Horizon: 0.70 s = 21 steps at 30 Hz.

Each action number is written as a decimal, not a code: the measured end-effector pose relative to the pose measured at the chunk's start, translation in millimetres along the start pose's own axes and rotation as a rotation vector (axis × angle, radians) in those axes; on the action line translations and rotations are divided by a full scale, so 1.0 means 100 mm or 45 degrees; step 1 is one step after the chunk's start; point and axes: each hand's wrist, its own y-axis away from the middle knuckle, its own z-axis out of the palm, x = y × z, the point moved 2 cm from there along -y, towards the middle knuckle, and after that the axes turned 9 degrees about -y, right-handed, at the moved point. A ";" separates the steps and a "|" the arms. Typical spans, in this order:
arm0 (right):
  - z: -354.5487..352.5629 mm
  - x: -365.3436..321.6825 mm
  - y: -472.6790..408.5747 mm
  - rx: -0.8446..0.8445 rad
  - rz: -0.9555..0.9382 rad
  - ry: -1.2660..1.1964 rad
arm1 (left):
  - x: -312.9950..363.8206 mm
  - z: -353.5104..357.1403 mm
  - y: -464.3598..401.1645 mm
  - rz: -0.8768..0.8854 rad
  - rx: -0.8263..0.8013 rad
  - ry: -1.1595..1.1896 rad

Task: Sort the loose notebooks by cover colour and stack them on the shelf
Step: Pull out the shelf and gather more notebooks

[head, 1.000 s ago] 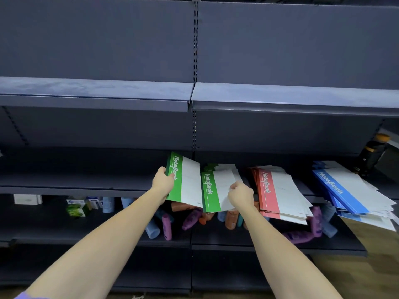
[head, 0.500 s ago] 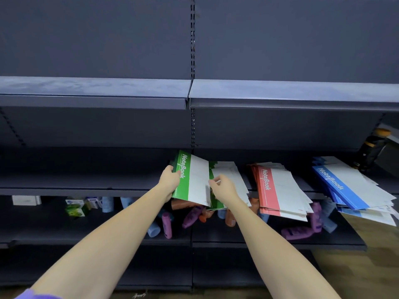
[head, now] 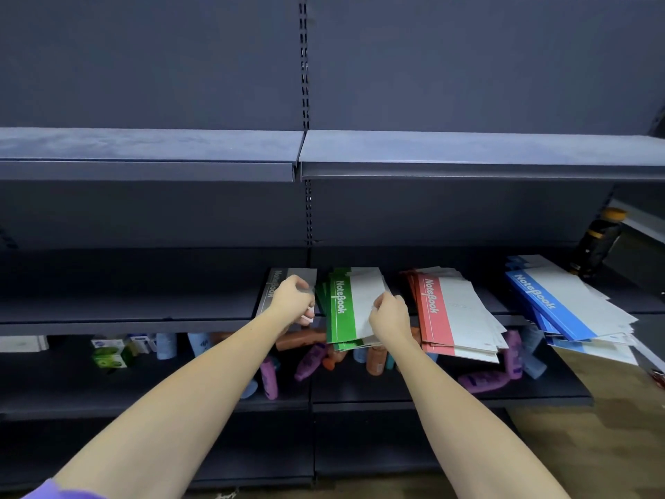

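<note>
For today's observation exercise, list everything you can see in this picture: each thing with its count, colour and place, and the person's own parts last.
Green notebooks: one stack, count unclear, middle shelf, centre.
Grey notebook: at least one, middle shelf, left of the green stack.
Red notebooks: one fanned stack, right of the green.
Blue notebooks: one fanned stack, far right, overhanging the edge.
Bottles: many, purple, orange and pale blue, lying jumbled on the lower shelf.
Small boxes: several, green and white, lower shelf, left.
Dark bottle: one, black with orange cap, far right.
Shelf: dark grey, several tiers.
Left hand: over the grey notebook, fingers curled; grip unclear.
Right hand: holds the top green notebook's edge.
</note>
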 end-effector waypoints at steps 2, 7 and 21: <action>0.02 0.05 -0.02 -0.066 0.006 0.217 | 0.00 -0.04 -0.01 0.050 0.036 -0.115; 0.06 0.08 0.03 -0.048 -0.076 0.688 | -0.06 -0.17 -0.01 0.216 0.099 -0.529; 0.34 -0.23 0.31 -0.421 -0.603 0.496 | -0.29 -0.31 0.07 0.426 0.037 -1.364</action>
